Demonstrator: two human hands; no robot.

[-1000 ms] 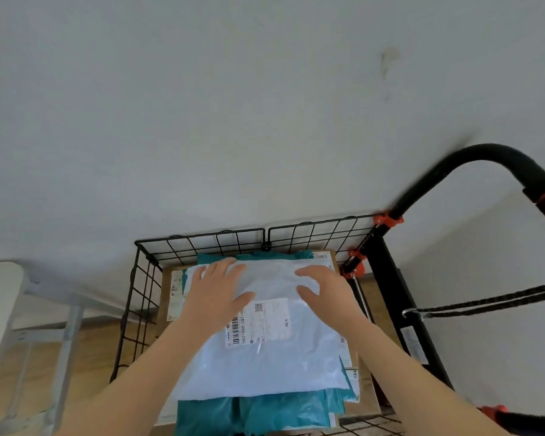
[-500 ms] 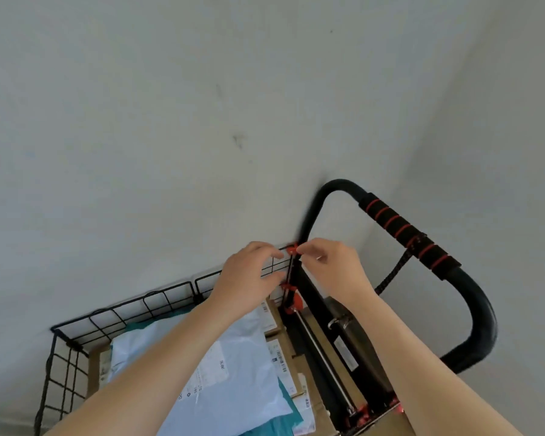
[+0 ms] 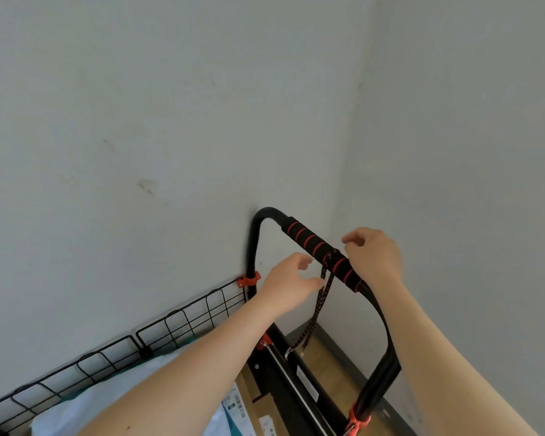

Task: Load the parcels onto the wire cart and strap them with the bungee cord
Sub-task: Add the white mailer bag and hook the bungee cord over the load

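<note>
- wire cart [image 3: 186, 322]: bottom left, mesh side close to the wall. The parcels [image 3: 107, 401] sit inside it, a white mailer on top with a teal one and a labelled box beside or under it. Loading looks done, strapping not begun.
- left hand [image 3: 291, 280]: raised toward the cord, fingers apart and loosely bent, clamped on nothing. The thumb tip is right at the hanging strands; touching or not, can't tell.
- bungee cord [image 3: 317, 305]: not on the load yet. It is looped round the handle [image 3: 309, 240] on the red-striped foam grip, and its strands hang down behind the cart. The metal hook [image 3: 300, 352] dangles at the low end, well apart from the parcels.
- right hand [image 3: 373, 256]: on top of the grip just right of the loop, fingers curled. Can't tell whether it pinches the cord or only rests on the foam.
- Step in hand, as a judgement: getting the cord off the handle.
- To do it well:
  - Work the loop loose at the grip itself and don't yank the hanging strands, since foam likely drags on the cord.
  - The left hand should take the strands low enough to control the hook, so it doesn't swing or snag on the frame.
  - The right hand can steady the handle meanwhile.
  - Next, the cord would go across the top mailer to a mesh wire. The mailer looks soft and slippery, so snug tension, not crushing.
</note>
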